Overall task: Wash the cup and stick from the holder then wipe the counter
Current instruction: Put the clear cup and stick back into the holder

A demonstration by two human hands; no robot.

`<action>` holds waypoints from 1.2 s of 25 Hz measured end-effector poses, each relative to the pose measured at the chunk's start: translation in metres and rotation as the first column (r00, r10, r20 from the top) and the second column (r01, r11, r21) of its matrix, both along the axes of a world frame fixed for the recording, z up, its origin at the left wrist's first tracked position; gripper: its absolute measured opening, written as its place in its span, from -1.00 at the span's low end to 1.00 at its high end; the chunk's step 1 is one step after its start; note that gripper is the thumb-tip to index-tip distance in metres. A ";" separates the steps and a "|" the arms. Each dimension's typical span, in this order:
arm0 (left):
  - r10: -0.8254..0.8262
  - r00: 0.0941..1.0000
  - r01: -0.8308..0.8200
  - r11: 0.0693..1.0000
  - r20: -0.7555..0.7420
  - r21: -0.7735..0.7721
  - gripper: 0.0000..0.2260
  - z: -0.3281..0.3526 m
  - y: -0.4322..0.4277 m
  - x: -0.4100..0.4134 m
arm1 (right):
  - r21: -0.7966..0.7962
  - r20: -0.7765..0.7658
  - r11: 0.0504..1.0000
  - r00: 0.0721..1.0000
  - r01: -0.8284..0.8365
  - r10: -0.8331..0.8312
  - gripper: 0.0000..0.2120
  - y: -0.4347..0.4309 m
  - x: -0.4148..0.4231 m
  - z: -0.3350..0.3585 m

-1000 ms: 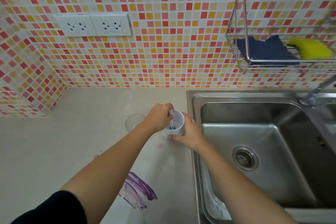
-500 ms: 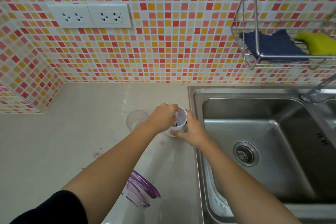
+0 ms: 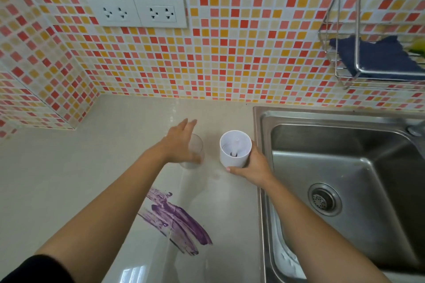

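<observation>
We've got our right hand (image 3: 251,169) wrapped round the white holder (image 3: 234,159). Our left hand (image 3: 178,147) is spread open, empty, over the clear cup (image 3: 199,146).

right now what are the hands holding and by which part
The right hand holds the white cup by its lower side wall. The left hand is open at the clear cup, gripping nothing.
</observation>
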State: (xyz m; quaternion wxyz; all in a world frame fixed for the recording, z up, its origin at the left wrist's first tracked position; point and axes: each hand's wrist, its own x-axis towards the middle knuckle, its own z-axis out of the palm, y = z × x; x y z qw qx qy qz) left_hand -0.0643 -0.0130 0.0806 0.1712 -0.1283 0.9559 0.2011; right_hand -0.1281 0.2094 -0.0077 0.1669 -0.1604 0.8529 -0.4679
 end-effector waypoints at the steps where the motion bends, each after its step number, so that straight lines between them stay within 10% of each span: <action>1: 0.014 0.998 -0.015 1.000 0.057 0.010 -0.02 -0.011 -0.001 0.005 | 0.000 0.016 1.000 1.000 0.007 -0.007 -0.15 -0.003 0.000 0.002; 10: 0.141 0.978 -0.094 0.954 -0.151 0.284 -0.12 -0.028 0.047 -0.023 | 0.113 -0.194 0.984 0.975 0.135 -0.111 -0.19 0.044 -0.021 0.045; 16: 0.165 0.978 -0.115 0.939 -0.130 0.324 -0.16 -0.042 0.082 -0.033 | 0.524 -0.275 0.852 0.947 0.004 0.165 -0.19 0.076 -0.034 0.078; 30: 0.191 0.977 -0.131 0.893 -0.098 0.432 -0.16 -0.045 0.073 -0.032 | 0.695 -0.277 0.696 0.825 -0.182 0.492 -0.08 0.024 -0.038 0.116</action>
